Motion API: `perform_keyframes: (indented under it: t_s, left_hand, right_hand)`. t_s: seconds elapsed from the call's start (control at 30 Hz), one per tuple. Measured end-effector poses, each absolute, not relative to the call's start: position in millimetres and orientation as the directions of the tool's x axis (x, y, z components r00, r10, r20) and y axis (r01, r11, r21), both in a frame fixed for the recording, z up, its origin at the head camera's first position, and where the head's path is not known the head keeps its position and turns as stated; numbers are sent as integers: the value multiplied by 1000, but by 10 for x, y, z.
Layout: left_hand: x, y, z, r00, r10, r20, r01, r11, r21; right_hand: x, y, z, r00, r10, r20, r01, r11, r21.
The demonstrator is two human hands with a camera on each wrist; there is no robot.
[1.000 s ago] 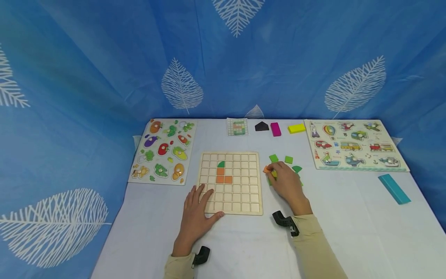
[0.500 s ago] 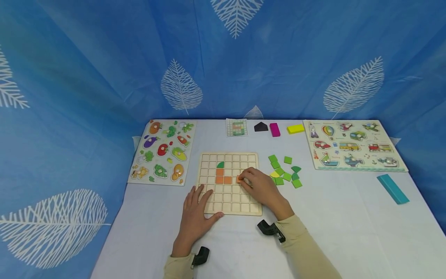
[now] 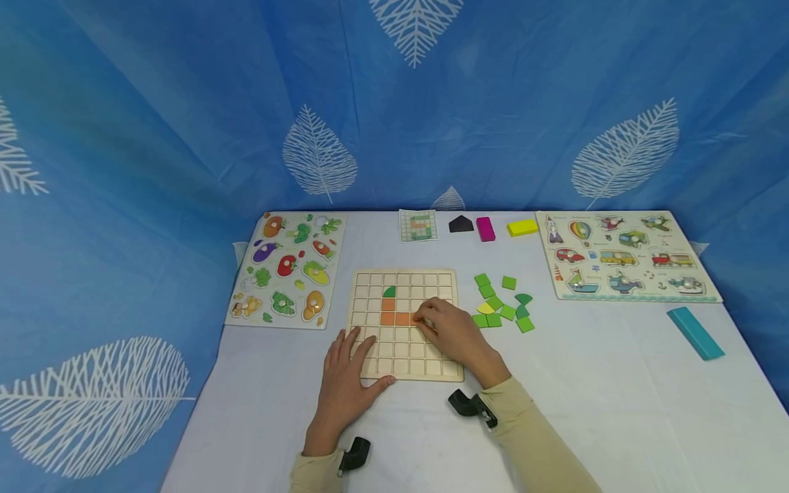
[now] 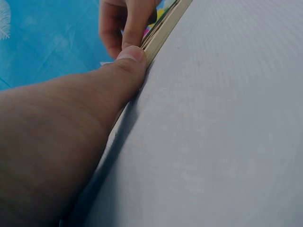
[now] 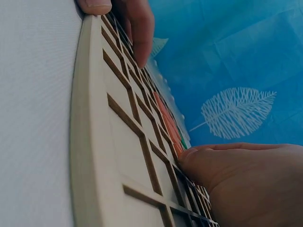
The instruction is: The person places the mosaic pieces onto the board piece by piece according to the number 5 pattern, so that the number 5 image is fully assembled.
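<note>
A wooden grid board (image 3: 402,368) lies on the table. In its cells sit a green quarter-round tile (image 3: 390,292) and several orange square tiles (image 3: 388,318). My right hand (image 3: 455,333) pinches another orange square tile (image 3: 416,320), mostly covered by the fingers, at the cell just right of the orange row. In the right wrist view, the thumb and fingers of that hand (image 5: 251,182) meet low over the grid. My left hand (image 3: 346,383) rests spread over the board's near-left corner, its thumb (image 4: 130,56) against the near edge in the left wrist view.
Right of the board lie several loose green square tiles (image 3: 494,320), a yellow tile (image 3: 485,309) and dark green tiles (image 3: 524,299). A printed pattern card (image 3: 418,226) is at the back. Picture puzzles stand left (image 3: 283,274) and right (image 3: 629,257); a teal block (image 3: 695,333) lies far right.
My right hand has carried an orange tile leftward from the loose pile onto the board, up to the orange row. My left hand has stayed in place.
</note>
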State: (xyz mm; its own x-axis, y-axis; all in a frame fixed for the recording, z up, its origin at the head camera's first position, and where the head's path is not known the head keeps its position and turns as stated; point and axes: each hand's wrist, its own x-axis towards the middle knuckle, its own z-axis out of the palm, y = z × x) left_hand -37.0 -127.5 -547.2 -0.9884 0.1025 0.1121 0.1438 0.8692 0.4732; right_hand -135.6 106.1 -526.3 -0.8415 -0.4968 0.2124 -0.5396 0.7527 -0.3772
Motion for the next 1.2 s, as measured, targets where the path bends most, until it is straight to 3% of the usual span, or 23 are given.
perform_keyframes:
  t_s: [0.9, 1.2]
  left_hand:
    - [-358, -1266, -5441, -990, 95, 103, 133, 865, 483]
    - [-371, -1280, -5491, -991, 90, 101, 129, 861, 492]
  right_hand:
    - [-1309, 1139, -5270, -883, -431, 185, -469, 786, -403]
    - [-1240, 1518, -5350, -891, -348, 292, -446, 792, -417]
